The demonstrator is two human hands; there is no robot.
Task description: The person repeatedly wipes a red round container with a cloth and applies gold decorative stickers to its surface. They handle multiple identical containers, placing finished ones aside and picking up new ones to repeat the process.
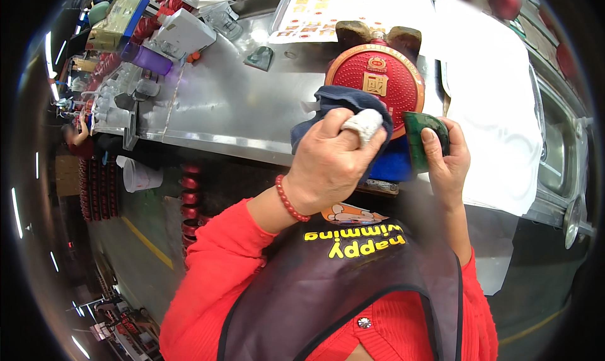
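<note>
A round red bottle [403, 77] with a dotted face, gold rim and raised gold emblem leans at the bench's near edge, against dark worn supports [406, 38]. My left hand [331, 162], with a red bead bracelet and a white wrap on one finger, is closed on a bunched dark blue cloth [345, 97]. The cloth lies against the bottle's lower left and hides part of it. At the bottle's lower right, my right hand [449, 162] grips a flat dark green scraper [416, 143] between thumb and fingers. A blue piece [391, 161] shows below the bottle.
White sheets with orange and red printed pieces [312, 11] lie on the metal bench [220, 90] behind. Another green piece [259, 58] lies to the left, farther off a purple bottle [146, 58] and clear jars. White sheeting [491, 109] covers the right side, beside a metal basin [554, 153].
</note>
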